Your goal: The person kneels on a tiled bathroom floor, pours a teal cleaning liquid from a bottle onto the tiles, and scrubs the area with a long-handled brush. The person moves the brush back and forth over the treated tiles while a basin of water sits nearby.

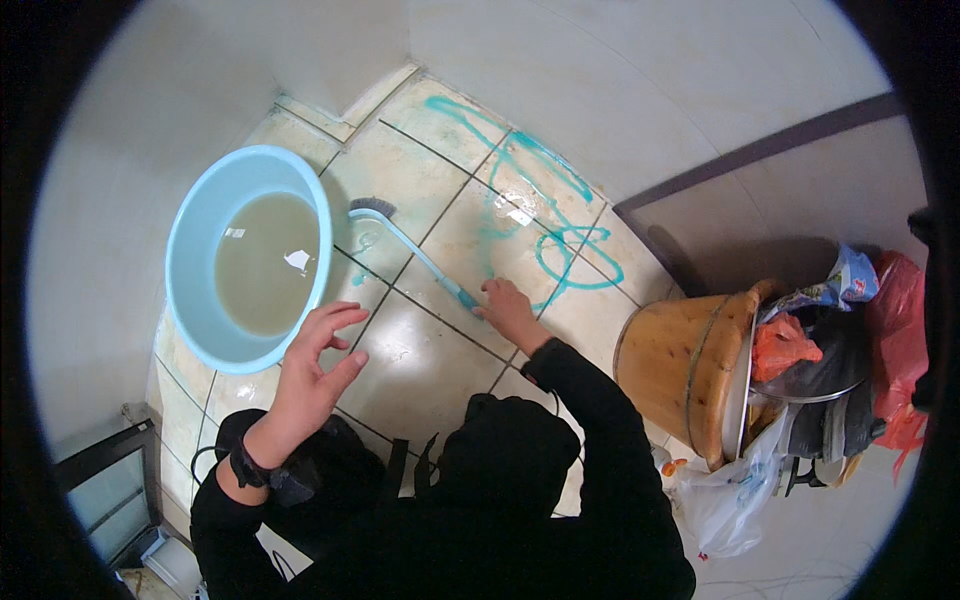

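My right hand (512,312) is closed round the end of a scrub brush (418,254) with a long light-blue handle. The brush's grey bristle head rests by the wet tiled floor (405,350), close to the basin. My left hand (318,362) hovers over the floor near the basin's right edge, fingers spread and holding nothing. A light-blue plastic basin (190,265) stands at the left, holding cloudy, brownish water (262,275). Loops and streaks of teal liquid (610,272) lie across the tiles beyond my right hand.
At the right, a wooden bucket (672,370) lies on its side among a red plastic bag (893,330), a white plastic bag (735,500) and other items. Pale walls (640,90) meet behind the tiles. A dark-framed panel (110,500) stands at the lower left.
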